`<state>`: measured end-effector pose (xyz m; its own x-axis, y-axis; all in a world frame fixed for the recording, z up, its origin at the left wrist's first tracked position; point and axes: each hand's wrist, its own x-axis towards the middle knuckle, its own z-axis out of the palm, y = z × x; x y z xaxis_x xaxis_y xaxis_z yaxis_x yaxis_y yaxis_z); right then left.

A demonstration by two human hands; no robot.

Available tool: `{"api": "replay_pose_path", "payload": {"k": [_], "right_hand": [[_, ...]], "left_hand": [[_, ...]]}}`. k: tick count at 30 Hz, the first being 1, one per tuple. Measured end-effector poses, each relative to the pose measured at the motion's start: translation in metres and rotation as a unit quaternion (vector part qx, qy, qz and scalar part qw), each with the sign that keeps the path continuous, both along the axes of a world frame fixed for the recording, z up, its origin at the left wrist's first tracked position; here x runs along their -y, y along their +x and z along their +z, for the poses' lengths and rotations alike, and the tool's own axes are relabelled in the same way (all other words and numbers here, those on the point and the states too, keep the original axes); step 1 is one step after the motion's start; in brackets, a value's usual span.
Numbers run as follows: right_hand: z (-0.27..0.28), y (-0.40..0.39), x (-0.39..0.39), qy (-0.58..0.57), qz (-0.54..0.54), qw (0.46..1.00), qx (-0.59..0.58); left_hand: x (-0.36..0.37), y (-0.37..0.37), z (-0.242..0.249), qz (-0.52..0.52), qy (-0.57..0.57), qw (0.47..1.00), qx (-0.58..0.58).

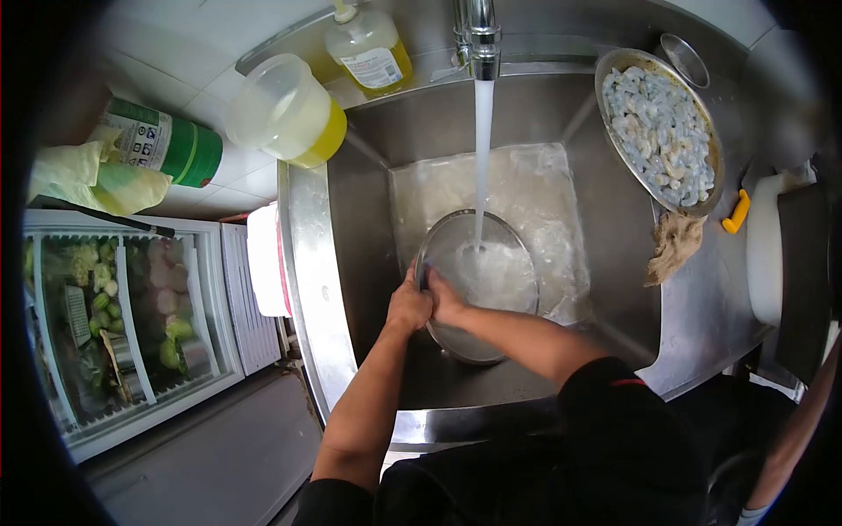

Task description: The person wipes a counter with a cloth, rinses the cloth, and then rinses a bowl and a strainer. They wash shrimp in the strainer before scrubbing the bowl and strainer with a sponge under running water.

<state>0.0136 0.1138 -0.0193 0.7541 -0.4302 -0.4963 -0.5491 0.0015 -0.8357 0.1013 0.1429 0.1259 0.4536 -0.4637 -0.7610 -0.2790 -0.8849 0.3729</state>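
A round metal bowl (530, 263) sits in the steel sink under the running faucet (484, 53), and the water stream (482, 149) falls into it. My left hand (410, 304) is closed around the bowl's left rim from outside. Right beside it, my right hand (448, 300) reaches over the bowl and grips the same left side from within; its fingertips are partly hidden. Cloudy, splashing water fills part of the bowl. Beneath and behind the bowl, pale murky water (438, 188) covers the sink floor.
An oval metal dish of peeled shrimp (660, 136) rests on the sink's right edge, beside a brown cloth (675, 247) and a yellow-handled tool (737, 212). At back left stand a plastic tub (279, 110) and a soap bottle (373, 61). A glass-topped vegetable fridge (132, 324) is left; another person's arm (794, 438) shows right.
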Motion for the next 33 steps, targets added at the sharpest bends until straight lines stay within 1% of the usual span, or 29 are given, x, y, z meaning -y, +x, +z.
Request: {"api": "replay_pose_path", "payload": {"k": [1,2,3,4,5,6,7,8,9,11,13,14,15,16,18,20,21,22,23,24,26,27,30,33], "right_hand": [[-0.041,0.003,0.006,0.030,-0.074,0.996,0.039],[-0.069,0.003,0.016,0.059,-0.147,0.984,0.079],[-0.082,-0.015,0.035,-0.193,0.013,0.981,-0.004],[-0.095,-0.038,0.057,-0.428,0.169,0.883,-0.088],[-0.081,-0.062,0.074,-0.428,0.233,0.865,-0.119],[-0.057,-0.085,0.088,-0.426,0.298,0.841,-0.152],[-0.079,-0.099,0.082,-0.382,0.270,0.866,-0.178],[-0.115,-0.113,0.063,-0.337,0.241,0.886,-0.206],[-0.133,-0.125,0.054,-0.299,0.208,0.902,-0.234],[-0.072,-0.114,0.023,-0.246,0.348,0.847,-0.319],[-0.068,-0.086,0.003,-0.171,0.526,0.808,-0.205],[-0.038,-0.075,0.002,-0.044,0.457,0.870,-0.181],[-0.007,-0.069,0.000,0.085,0.376,0.910,-0.152],[-0.013,-0.068,-0.012,0.098,0.294,0.946,-0.099],[-0.036,-0.074,-0.047,0.122,0.127,0.984,0.012],[-0.043,-0.110,-0.042,0.058,0.188,0.979,0.059],[-0.048,-0.128,-0.036,0.026,0.219,0.972,0.083],[-0.035,-0.139,-0.018,-0.039,0.292,0.955,0.031],[0.003,-0.146,0.014,-0.104,0.363,0.926,-0.023],[0.025,-0.150,0.031,-0.164,0.431,0.884,-0.076],[0.024,-0.146,0.033,-0.159,0.429,0.884,-0.099],[0.025,-0.141,0.034,-0.160,0.427,0.883,-0.111],[0.032,-0.106,-0.017,-0.078,0.302,0.949,-0.053],[0.052,-0.074,-0.041,0.017,0.169,0.986,0.001]], "left_hand": [[0.001,-0.001,0.010,0.008,0.021,1.000,-0.021],[-0.001,-0.001,0.005,-0.011,0.010,1.000,0.003],[-0.007,0.000,-0.006,-0.029,0.000,0.999,0.027],[-0.012,0.001,-0.016,-0.049,-0.008,0.998,0.049],[-0.018,0.001,-0.022,-0.061,-0.029,0.995,0.071],[-0.017,0.002,-0.022,-0.057,-0.026,0.996,0.070],[-0.015,0.001,-0.019,-0.052,-0.023,0.996,0.066],[-0.016,-0.003,-0.018,-0.048,-0.020,0.997,0.058],[-0.015,-0.006,-0.020,-0.042,-0.032,0.997,0.061],[-0.013,-0.007,-0.025,-0.028,-0.059,0.995,0.073],[-0.009,-0.005,-0.026,-0.033,-0.045,0.995,0.087],[-0.005,-0.005,-0.026,-0.037,-0.039,0.994,0.093],[-0.001,-0.004,-0.025,-0.042,-0.040,0.994,0.095],[0.001,-0.002,-0.025,-0.046,-0.039,0.994,0.096],[-0.001,0.002,-0.027,-0.061,-0.043,0.992,0.102],[0.000,0.012,-0.032,-0.093,-0.059,0.987,0.116],[0.001,0.019,-0.033,-0.103,-0.047,0.986,0.122],[0.003,0.026,-0.036,-0.113,-0.034,0.985,0.126],[0.006,0.031,-0.038,-0.120,-0.022,0.984,0.129],[0.008,0.033,-0.041,-0.112,-0.003,0.986,0.122],[0.015,0.039,-0.044,-0.100,0.029,0.988,0.112],[0.014,0.038,-0.047,-0.086,0.012,0.986,0.140],[0.030,0.037,-0.032,-0.035,0.044,0.995,0.080],[0.042,0.047,-0.028,0.006,0.094,0.995,0.027]]}}
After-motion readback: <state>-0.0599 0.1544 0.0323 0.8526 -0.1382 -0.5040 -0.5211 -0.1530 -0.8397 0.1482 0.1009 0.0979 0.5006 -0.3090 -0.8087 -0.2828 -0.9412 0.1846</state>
